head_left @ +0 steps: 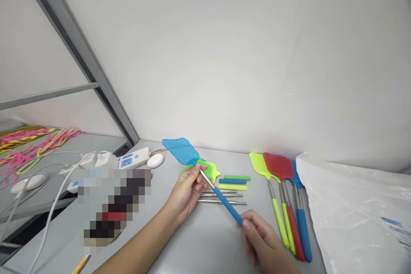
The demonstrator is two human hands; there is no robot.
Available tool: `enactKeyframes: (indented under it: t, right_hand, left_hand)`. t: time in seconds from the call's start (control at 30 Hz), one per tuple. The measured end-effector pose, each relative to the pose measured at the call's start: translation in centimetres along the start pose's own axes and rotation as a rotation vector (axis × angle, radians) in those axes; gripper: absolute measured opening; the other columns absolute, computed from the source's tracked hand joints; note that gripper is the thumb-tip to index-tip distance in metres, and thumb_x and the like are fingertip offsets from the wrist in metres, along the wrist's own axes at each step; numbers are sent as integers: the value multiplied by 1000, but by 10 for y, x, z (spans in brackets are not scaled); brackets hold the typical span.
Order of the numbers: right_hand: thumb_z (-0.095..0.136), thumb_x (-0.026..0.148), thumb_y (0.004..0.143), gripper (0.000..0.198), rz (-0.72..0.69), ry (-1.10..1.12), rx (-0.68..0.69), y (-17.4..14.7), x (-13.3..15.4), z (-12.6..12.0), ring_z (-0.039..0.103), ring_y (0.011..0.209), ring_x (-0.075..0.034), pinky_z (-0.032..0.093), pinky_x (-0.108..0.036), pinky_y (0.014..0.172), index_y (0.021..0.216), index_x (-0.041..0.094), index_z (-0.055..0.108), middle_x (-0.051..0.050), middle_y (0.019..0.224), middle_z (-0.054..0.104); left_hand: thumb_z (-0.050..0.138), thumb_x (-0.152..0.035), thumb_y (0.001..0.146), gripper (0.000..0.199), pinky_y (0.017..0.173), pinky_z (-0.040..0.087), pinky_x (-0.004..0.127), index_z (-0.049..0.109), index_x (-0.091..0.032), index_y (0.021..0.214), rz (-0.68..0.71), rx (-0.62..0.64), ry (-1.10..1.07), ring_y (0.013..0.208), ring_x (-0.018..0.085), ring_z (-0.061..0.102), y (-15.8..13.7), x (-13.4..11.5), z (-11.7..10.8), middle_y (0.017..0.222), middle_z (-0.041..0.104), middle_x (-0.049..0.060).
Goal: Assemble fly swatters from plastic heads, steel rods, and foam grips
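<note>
A blue fly swatter (181, 150) is held slantwise above the grey table, its perforated head toward the back left. My left hand (186, 192) pinches the neck, where the metal rod meets the head. The fingers of my right hand (261, 235) are closed around the lower end of its blue handle. Behind my left hand lie green swatter heads (212, 171), partly hidden. Beside them rest a green grip sleeve (239, 178), a blue grip sleeve (231, 181) and a yellow grip sleeve (234, 187). Several metal rods (224, 201) lie nearer to me, partly behind the held swatter.
At right, several swatters, including a red swatter (279, 166), lie beside a white plastic bag (356, 205). At left are a power strip (133, 158), a round white device (155, 161), white cables and a pixelated area. Pink and yellow cords (45, 145) lie beyond the metal frame (86, 64).
</note>
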State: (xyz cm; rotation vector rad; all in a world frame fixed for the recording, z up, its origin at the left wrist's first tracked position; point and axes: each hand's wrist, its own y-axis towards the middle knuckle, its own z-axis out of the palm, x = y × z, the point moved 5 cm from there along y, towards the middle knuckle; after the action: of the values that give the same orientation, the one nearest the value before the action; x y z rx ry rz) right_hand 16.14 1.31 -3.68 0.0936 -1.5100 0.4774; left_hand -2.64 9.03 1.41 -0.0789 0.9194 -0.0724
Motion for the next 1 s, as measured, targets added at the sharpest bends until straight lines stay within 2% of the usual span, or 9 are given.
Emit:
enactKeyframes:
  t: [0.23, 0.37, 0.47, 0.6, 0.73, 0.9, 1.0]
  right_hand:
    - [51, 66, 82, 47, 36, 46, 39, 1, -2, 7, 36, 43, -6, 25, -20, 44, 91, 20, 49, 8, 58, 44]
    - [56, 63, 80, 44, 86, -21, 56, 1, 0, 8, 40, 45, -7, 28, -21, 44, 89, 20, 51, 7, 58, 45]
    - [55, 66, 80, 46, 112, -32, 107, 4, -2, 8, 38, 46, -7, 26, -21, 44, 87, 20, 50, 7, 58, 43]
    - [47, 63, 86, 44, 104, -54, 133, 10, 2, 5, 30, 44, -6, 21, -21, 44, 91, 20, 49, 9, 55, 37]
    - [45, 59, 90, 40, 70, -82, 137, 14, 9, 2, 30, 45, -7, 20, -23, 46, 94, 19, 48, 10, 53, 36]
    - [44, 63, 88, 43, 74, -22, 169, 12, 2, 0, 30, 44, -8, 24, -22, 45, 95, 20, 48, 10, 54, 34]
    - [44, 65, 87, 45, 60, -20, 172, 9, 0, -2, 31, 44, -8, 26, -22, 46, 94, 21, 48, 9, 53, 34]
  left_hand:
    - [60, -36, 87, 29, 55, 41, 23, 67, -14, 105, -79, 35, -86, 51, 4, 36, -9, 3, 7, 65, 38, -5]
    - [62, -39, 85, 32, 57, 43, 26, 68, -14, 105, -155, 47, -80, 51, 5, 39, -14, 12, 9, 64, 39, -5]
    - [63, -39, 85, 30, 58, 42, 26, 69, -14, 101, -158, 47, -60, 51, 5, 38, -12, 11, 7, 62, 39, -4]
    - [65, -41, 83, 27, 62, 40, 25, 70, -14, 85, -106, -4, 29, 56, 8, 40, -6, 2, -1, 54, 37, -4]
    - [64, -43, 83, 30, 66, 37, 24, 67, -15, 74, -21, -46, 137, 59, 10, 40, -4, -3, -5, 51, 37, -4]
    - [61, -44, 84, 30, 66, 35, 24, 68, -15, 81, 55, -53, 200, 59, 11, 40, -5, -7, -5, 50, 36, -4]
    - [64, -44, 82, 29, 61, 35, 22, 67, -15, 84, 174, -114, 127, 54, 9, 35, -1, -26, -13, 50, 32, -6]
